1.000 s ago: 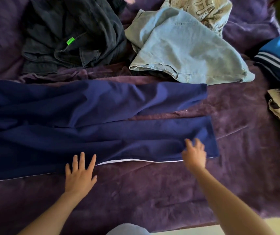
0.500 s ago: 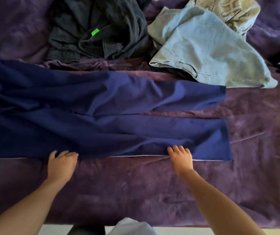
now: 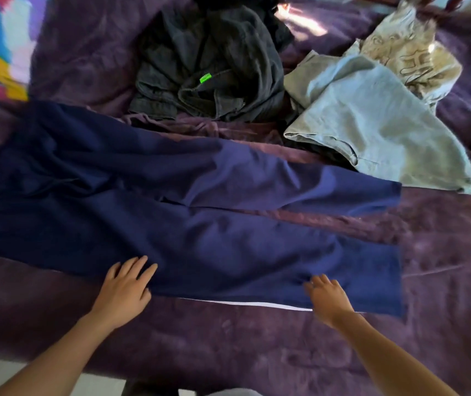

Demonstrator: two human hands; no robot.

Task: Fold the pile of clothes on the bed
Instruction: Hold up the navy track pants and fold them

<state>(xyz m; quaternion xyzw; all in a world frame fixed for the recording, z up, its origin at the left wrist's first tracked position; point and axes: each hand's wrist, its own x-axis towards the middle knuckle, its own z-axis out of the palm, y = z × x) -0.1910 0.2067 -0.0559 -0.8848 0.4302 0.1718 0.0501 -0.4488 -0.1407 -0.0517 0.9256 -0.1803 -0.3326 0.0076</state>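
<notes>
A purple bed point(image 3: 257, 352) carries navy trousers point(image 3: 200, 224) spread across its middle, a dark garment point(image 3: 214, 67) far centre, a pale blue garment point(image 3: 371, 124) far right

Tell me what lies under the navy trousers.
The purple bedspread shows all round the navy trousers and in the gap between their legs, so they lie on it. A white strip peeks out at the near edge. Whatever else lies beneath is covered.
</notes>
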